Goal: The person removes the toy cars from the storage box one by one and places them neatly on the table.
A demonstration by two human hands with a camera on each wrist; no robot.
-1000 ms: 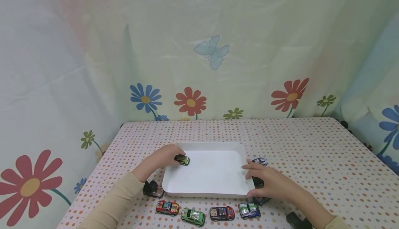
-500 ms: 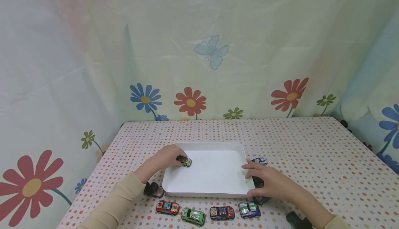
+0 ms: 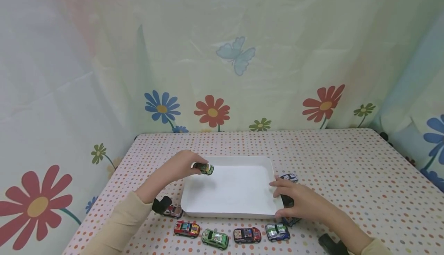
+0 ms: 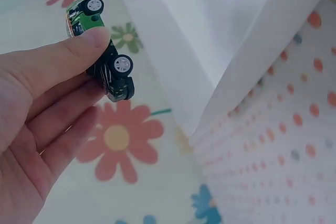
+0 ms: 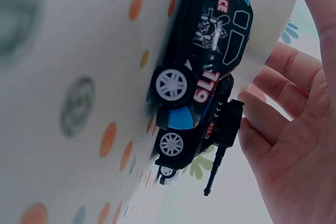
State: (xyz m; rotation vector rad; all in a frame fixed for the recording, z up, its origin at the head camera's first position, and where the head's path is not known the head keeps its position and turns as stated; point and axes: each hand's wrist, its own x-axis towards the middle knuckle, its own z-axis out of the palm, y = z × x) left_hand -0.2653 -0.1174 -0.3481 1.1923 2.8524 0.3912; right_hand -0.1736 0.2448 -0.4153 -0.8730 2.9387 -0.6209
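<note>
My left hand [image 3: 180, 165] pinches a small green-and-black toy car [image 3: 204, 168] above the left part of a white tray [image 3: 239, 189]. In the left wrist view, the thumb presses the car's underside [image 4: 109, 59] and its wheels face outward. At the tray's right side, my right hand [image 3: 301, 201] rests with its fingertips on the rim and its thumb by the front right corner. In the right wrist view its fingers are loosely bent against the tray wall. Close to that hand are a black toy car marked 119 [image 5: 215, 40] and a dark toy vehicle with a gun barrel [image 5: 227, 121].
Along the tray's front stand a red-and-yellow car [image 3: 186, 228], a green car [image 3: 215, 239], a dark red-sided car [image 3: 247, 235] and a blue-green car [image 3: 277, 232]. Another car [image 3: 173, 211] is left of the tray, and a white car [image 3: 289, 177] right of it.
My left hand has lifted the toy car higher over the tray's left side after shifting slightly right. The right hand stays on the tray's right rim.
</note>
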